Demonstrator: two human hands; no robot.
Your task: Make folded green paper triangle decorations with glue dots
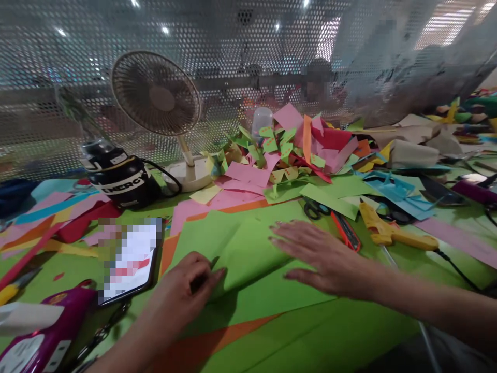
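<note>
A light green paper sheet [248,246] lies folded over on top of other green and orange sheets in front of me. My left hand [194,285] is closed at its left side, thumb and fingers pinching the paper's edge. Across the right part of the same sheet rests my right hand [314,256], its fingers stretched out and a little blurred. Just beyond the right hand are a red box cutter [345,230] and scissors [316,208]. A yellow glue gun [392,228] lies farther right.
A phone [134,259] and a purple pouch-like item [54,321] lie at the left. Behind stand a black bottle [120,176] and a small fan [159,98]. Paper scraps [248,176] pile up against the perforated metal screen [233,62].
</note>
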